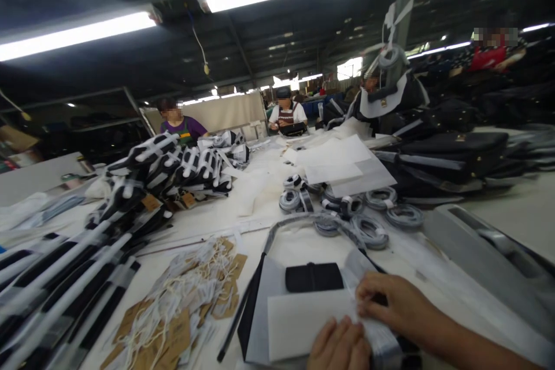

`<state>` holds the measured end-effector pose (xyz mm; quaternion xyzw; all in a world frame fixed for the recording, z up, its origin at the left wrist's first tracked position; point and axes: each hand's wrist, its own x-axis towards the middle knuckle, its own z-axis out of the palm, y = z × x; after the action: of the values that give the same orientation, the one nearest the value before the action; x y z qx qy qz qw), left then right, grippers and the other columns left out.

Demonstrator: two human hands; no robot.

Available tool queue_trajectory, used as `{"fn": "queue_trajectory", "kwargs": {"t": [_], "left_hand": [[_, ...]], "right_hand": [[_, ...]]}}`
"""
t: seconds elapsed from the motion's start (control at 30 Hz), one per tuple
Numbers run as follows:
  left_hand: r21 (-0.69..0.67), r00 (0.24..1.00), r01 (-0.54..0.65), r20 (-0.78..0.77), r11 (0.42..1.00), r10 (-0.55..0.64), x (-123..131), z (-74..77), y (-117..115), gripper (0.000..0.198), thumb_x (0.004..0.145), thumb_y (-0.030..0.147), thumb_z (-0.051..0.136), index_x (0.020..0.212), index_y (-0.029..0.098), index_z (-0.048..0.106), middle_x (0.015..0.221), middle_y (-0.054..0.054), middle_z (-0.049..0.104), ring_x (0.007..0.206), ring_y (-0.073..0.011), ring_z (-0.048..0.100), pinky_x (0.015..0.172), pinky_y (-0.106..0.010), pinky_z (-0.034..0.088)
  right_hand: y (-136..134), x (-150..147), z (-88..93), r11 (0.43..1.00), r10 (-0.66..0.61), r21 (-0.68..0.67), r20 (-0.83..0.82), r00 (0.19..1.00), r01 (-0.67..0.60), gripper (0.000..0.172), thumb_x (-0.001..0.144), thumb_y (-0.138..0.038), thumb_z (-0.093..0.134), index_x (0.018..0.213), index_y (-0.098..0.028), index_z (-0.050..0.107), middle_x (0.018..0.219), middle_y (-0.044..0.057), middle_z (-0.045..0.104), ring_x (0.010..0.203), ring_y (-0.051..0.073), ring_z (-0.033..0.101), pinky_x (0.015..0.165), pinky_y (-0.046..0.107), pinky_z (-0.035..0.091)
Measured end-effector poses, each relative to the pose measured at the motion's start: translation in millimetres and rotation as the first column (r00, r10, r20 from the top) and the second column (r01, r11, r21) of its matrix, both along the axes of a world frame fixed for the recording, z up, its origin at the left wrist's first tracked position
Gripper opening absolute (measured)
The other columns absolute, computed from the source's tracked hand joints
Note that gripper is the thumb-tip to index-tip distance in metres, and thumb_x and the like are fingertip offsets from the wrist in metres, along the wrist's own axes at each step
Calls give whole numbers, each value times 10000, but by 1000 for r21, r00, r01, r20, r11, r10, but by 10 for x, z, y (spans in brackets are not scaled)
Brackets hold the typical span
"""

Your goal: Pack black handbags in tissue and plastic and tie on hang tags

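A black handbag [245, 328] lies before me, partly covered with pale wrapping sheet [260, 292]. Its dark flap [314, 277] shows at the middle, and a wrapped handle [303, 217] arches above it. Across the front lies a white rectangular sheet [306, 321]. My left hand [340, 346] rests with its fingers laid on the sheet's lower right part. At the bag's right side my right hand [390, 303] is closed, thumb and fingers pinching translucent wrapping [354, 269]. The bag's lower right part is hidden behind my hands.
Paper tags with strings [186, 300] are heaped left of the bag. Behind it lie wrapped strap coils [370, 231] and white sheets [347, 165]. Wrapped black straps [65, 289] pile up at left, black bags [455, 156] at right. Several people sit or stand farther back.
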<state>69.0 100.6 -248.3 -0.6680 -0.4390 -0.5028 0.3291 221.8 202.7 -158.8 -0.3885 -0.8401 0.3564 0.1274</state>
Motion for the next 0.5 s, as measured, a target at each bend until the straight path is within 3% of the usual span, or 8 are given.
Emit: {"fn": "queue_trajectory", "kwargs": {"t": [0.1, 0.17, 0.33, 0.5], "left_hand": [[-209, 996, 83, 33, 974, -78, -73, 372, -180, 317, 1028, 128, 424, 896, 169, 708, 959, -17, 797, 946, -107, 754, 1045, -235, 513], [-269, 995, 101, 28, 958, -97, -103, 501, -241, 325, 1037, 128, 405, 922, 157, 707, 999, -24, 794, 988, -111, 744, 1073, -241, 491], [-301, 995, 97, 30, 949, -93, -103, 545, -278, 310, 1031, 130, 417, 936, 167, 710, 995, -18, 791, 942, -116, 750, 1021, -238, 532], [-299, 997, 75, 55, 951, -62, -65, 529, -216, 289, 1010, 130, 438, 886, 195, 691, 950, -20, 788, 853, -126, 755, 889, -235, 591]], "right_hand": [[-9, -4, 66, 1000, -1, 18, 39, 999, 0, 89, 797, -304, 670, 822, -218, 674, 817, 9, 687, 790, 195, 622, 704, 289, 401], [-2, -6, 74, 1000, -18, 7, 60, 998, 18, 109, 793, -316, 683, 847, -226, 651, 788, -4, 670, 754, 186, 610, 672, 281, 388], [32, -26, 56, 995, -65, -66, 59, 996, 69, 308, 754, -344, 731, 985, -251, 550, 709, -48, 637, 666, 173, 610, 611, 263, 388], [42, -69, 82, 995, -59, -79, 28, 998, 61, 266, 799, -341, 656, 987, -249, 492, 690, -44, 616, 659, 179, 616, 609, 268, 413]]}}
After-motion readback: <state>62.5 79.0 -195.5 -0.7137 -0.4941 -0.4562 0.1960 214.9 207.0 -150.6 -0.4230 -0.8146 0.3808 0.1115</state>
